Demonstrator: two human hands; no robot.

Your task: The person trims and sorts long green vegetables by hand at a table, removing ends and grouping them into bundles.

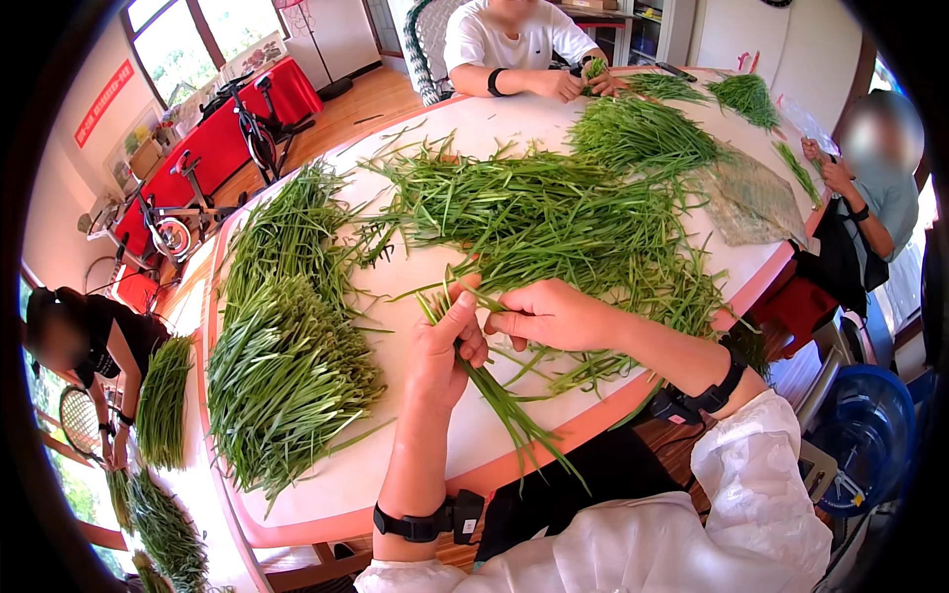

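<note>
My left hand (447,341) is closed around a small bunch of long green leaf stalks (511,411), like garlic chives, which hang down past the table edge. Close beside it, my right hand (541,315) pinches a thin green leaf near the bunch's upper end. Beyond both hands lies a loose, tangled heap of the same stalks (519,207). Left of my left hand rests a large pile with its pale cut ends lined up (289,378), and behind that a looser pile (289,230). Scattered leaves (593,367) lie around my right forearm.
The white table (356,474) has a pink rim. A person (519,67) across it holds stalks; another person (878,178) is at the right, a third (104,348) at the left by more bundles (164,404). A plastic sheet (749,196) and blue tub (864,437) are at right.
</note>
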